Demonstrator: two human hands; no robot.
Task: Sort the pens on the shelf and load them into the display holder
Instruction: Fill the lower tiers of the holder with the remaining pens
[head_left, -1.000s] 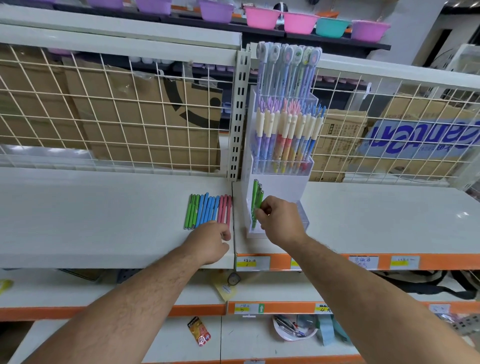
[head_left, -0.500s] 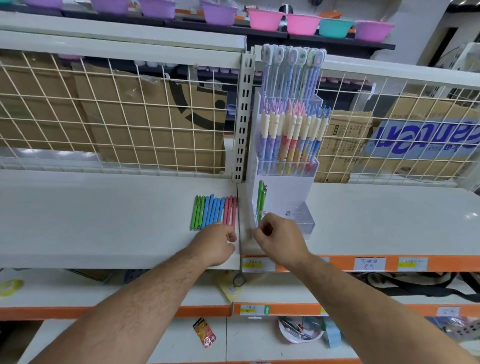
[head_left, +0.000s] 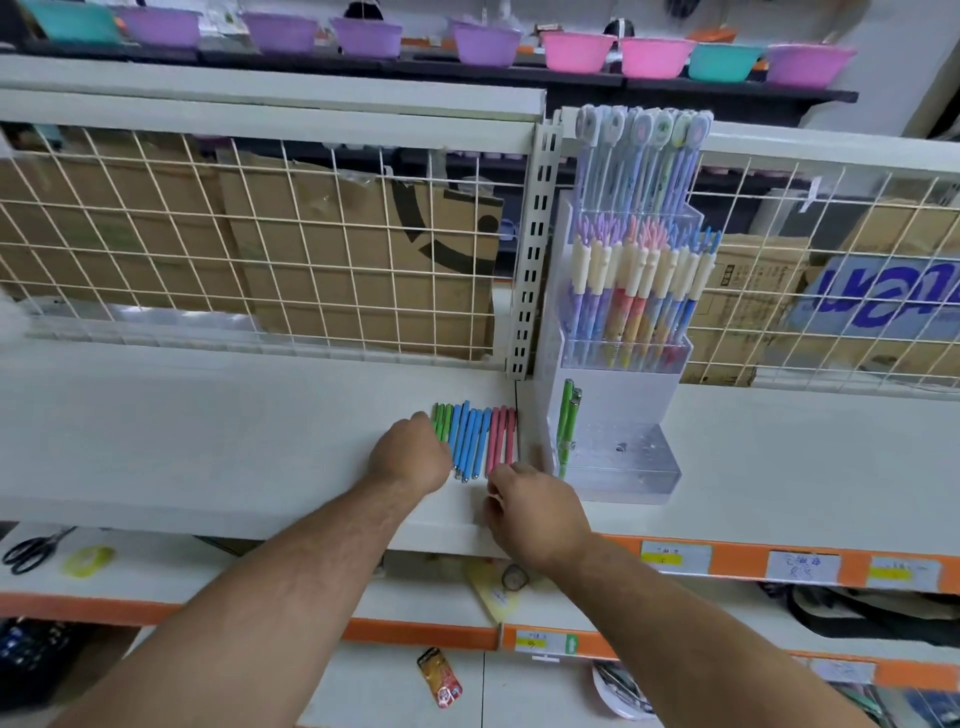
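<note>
**Where the Row Meets 2 Grips, the Pens Wait to Be Lifted**

While the sorted row lies flat on the shelf (head_left: 208, 426), both grips sit at its near end. The left grip (head_left: 410, 452) rests knuckles-up over the green pens (head_left: 441, 422), whose far tips show just beyond it. Its fingers are hidden beneath, so I cannot tell whether it holds anything. The blue pens (head_left: 467, 441) lie just to its right, touching side by side. The right grip (head_left: 535, 512) hovers at the near tips of the pink pens (head_left: 500, 439), which lie just beyond its thumb. Its fingers are curled inward, and whether they pinch a pen cannot be told either.

Up and to the right of the right grip stands the display holder (head_left: 618, 415). A few loaded green pens (head_left: 566, 421) stand upright in its left slot.

These pens look light, stiff and slim, with smooth plastic barrels that would likely roll or slip under a loose touch. Because they lie packed together, a sideways nudge would probably scatter the neighbours. The safer hold seems a thumb-and-forefinger pinch near the close end, tipping 1 pen up before taking the barrel at its middle for an upright drop into the slot.
</note>
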